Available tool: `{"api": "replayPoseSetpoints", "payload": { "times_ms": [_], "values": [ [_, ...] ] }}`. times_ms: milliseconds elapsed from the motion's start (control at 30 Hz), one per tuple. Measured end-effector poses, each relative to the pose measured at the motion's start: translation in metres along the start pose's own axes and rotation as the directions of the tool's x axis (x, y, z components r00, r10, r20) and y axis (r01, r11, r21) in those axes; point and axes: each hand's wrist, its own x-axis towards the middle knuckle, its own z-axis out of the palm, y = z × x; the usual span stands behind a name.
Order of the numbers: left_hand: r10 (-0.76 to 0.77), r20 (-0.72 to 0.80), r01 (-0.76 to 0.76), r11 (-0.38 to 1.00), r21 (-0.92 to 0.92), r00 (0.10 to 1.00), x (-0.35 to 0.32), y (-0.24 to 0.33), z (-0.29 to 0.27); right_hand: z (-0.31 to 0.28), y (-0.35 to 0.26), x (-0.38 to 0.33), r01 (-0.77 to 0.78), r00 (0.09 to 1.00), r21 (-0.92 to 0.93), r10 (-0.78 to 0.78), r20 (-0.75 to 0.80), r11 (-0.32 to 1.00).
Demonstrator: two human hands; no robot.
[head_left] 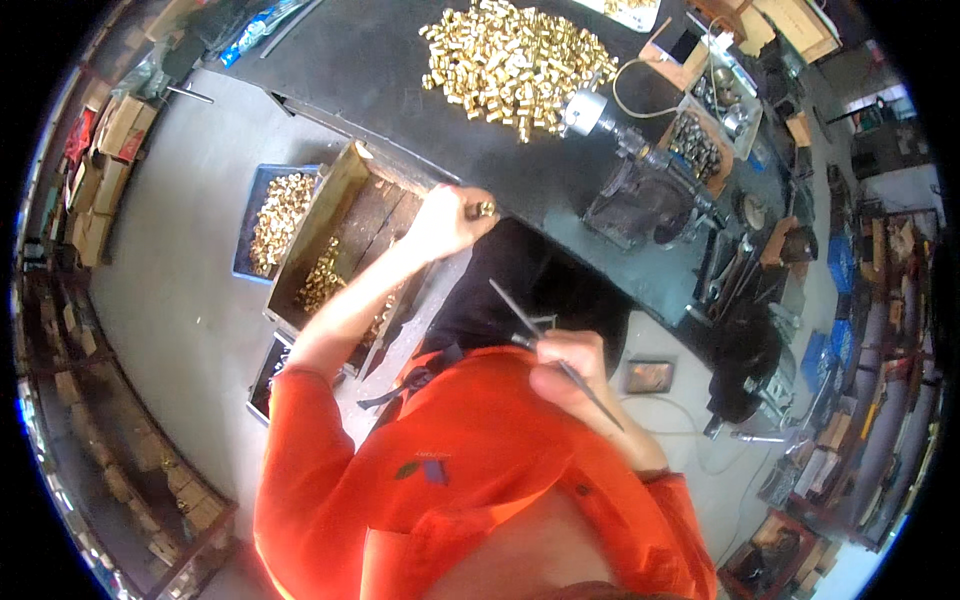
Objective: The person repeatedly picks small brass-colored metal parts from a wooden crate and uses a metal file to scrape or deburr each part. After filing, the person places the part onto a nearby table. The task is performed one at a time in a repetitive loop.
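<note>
Head view, looking down over an orange shirt (470, 480). The left hand (445, 222) is stretched forward with its fingers (462, 205) curled shut around a small brass fitting (484, 209), which pokes out just past the fingertips at the near edge of the black workbench (380, 70). The right hand (570, 365) sits close to the chest, fingers pinched closed on a thin metal rod (555, 355); the rod runs slantwise through the grip, one end sticking up and left of the fingers, the other down and right beyond the knuckles. Well ahead of the left fingertips, on the bench, lies a large heap of brass fittings (515, 62). Below and left of the left hand, under the forearm, a wooden tray (335, 215) holds more brass pieces; just beside it, farther left, a blue crate (262, 200) is filled with the same. To the right of the left fingers, a grey bench machine (640, 190) stands on the workbench, apart from both hands.
</note>
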Motion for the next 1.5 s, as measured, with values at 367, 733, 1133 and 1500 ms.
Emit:
{"api": "replayPoseSetpoints", "payload": {
  "times_ms": [367, 733, 1133, 1500],
  "values": [
    [-0.032, -0.175, -0.064, 0.856, -0.513, 0.984, 0.164, 0.034, -0.047, 0.001, 0.011, -0.006, 0.009, 0.993, -0.08, -0.018, -0.116, 0.997],
    [-0.41, -0.289, 0.173, 0.785, -0.595, 0.865, -0.019, -0.067, -0.07, 0.006, 0.032, -0.015, -0.07, 0.997, 0.022, 0.07, -0.019, 0.997],
    [-0.539, 0.135, 0.461, 0.805, 0.373, 0.831, -0.067, -0.165, 0.027, 0.008, 0.016, 0.0, -0.384, 0.922, 0.009, 0.383, 0.063, 0.923],
    [-0.288, 0.347, 0.123, 0.895, 0.429, 0.892, -0.062, -0.192, 0.032, 0.018, 0.028, 0.005, -0.189, 0.981, -0.14, 0.191, 0.007, 0.972]
  ]
}}
